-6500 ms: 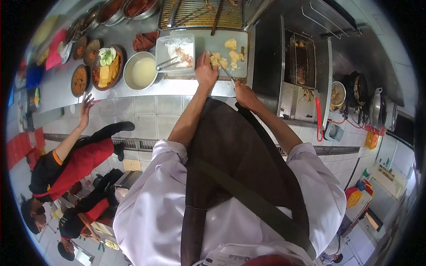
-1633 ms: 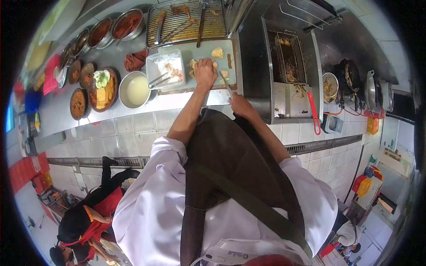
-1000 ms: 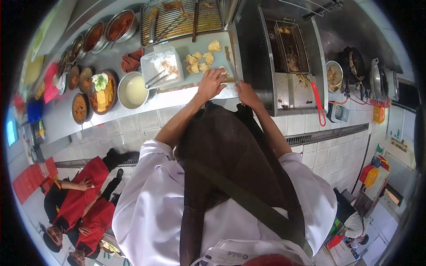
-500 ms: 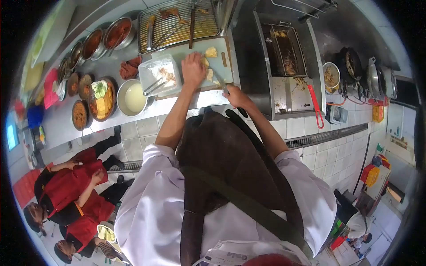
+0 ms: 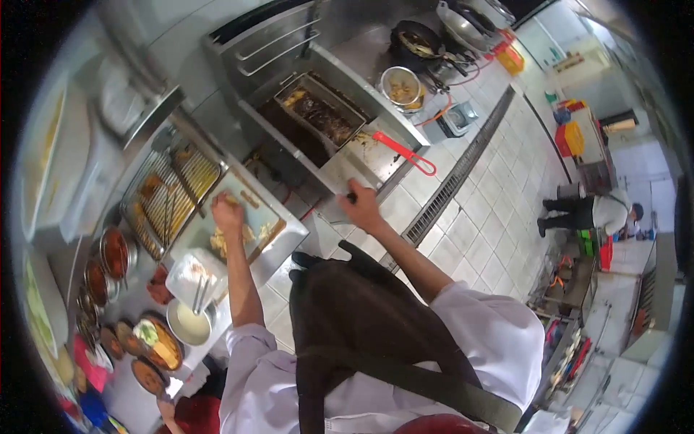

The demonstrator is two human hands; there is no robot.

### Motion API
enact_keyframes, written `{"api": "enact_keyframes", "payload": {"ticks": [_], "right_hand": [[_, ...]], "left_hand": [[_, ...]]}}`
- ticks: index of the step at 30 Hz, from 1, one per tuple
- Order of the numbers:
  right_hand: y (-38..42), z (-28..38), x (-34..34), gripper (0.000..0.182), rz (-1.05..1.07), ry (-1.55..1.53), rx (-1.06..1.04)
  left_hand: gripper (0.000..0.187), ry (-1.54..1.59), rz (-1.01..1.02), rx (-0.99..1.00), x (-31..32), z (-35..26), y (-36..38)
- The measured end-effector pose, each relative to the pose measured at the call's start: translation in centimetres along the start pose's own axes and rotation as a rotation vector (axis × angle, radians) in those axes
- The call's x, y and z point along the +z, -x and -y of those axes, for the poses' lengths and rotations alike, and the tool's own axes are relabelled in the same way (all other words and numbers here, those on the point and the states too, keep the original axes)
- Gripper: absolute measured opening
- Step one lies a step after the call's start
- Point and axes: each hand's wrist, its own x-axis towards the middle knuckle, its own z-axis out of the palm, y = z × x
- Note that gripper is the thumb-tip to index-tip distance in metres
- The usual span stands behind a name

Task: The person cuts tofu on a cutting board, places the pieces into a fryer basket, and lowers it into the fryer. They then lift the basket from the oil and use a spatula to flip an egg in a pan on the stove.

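My left hand (image 5: 228,215) is over the cutting board (image 5: 269,216), its fingers closed on a pale yellow food piece (image 5: 233,197). More cut pieces (image 5: 219,242) lie beside the wrist. My right hand (image 5: 363,210) is raised off the board, near the fryer's front edge, closed round a dark handle (image 5: 352,197). A blurred, light blade seems to extend from it over the fryer (image 5: 303,141). Left of the board are a wire rack tray (image 5: 147,230) with browned pieces and tongs, and a white container (image 5: 189,273) with metal tongs.
A fryer basket (image 5: 325,108) and its red handle (image 5: 405,153) are ahead. Pans (image 5: 416,43) stand beyond. Sauce bowls (image 5: 116,253), a pot (image 5: 189,323) and a filled plate (image 5: 165,352) are left. A co-worker's hand (image 5: 166,409) touches a small dish; another person (image 5: 603,211) stands far right.
The view has turned toward the fryer. My right hand has lifted the knife away from the board. My left hand has shifted to a piece at the board's far side.
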Motion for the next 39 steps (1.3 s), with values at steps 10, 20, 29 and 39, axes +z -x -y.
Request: {"api": "enact_keyframes", "payload": {"ticks": [10, 20, 29, 39], "right_hand": [[-5.3, -21.6, -23.3, 0.006, -0.646, -0.451, 0.760], [-28.5, -63.5, -24.6, 0.012, -0.718, -1.227, 0.676], [-36.6, -67.8, -24.2, 0.017, -0.873, -1.391, 0.651], [-36.6, -69.1, -24.8, 0.033, -0.807, -1.543, 0.677]], "left_hand": [[0.034, 0.229, -0.233, -0.080, 3.0, 3.3, -1.5], [0.040, -0.236, -0.338, -0.487, -3.4, -9.6, 12.4], [0.035, -0.363, -0.427, -0.511, -6.0, -22.6, 18.7], [0.038, -0.238, -0.354, -0.424, -1.8, -22.0, 20.1]]}}
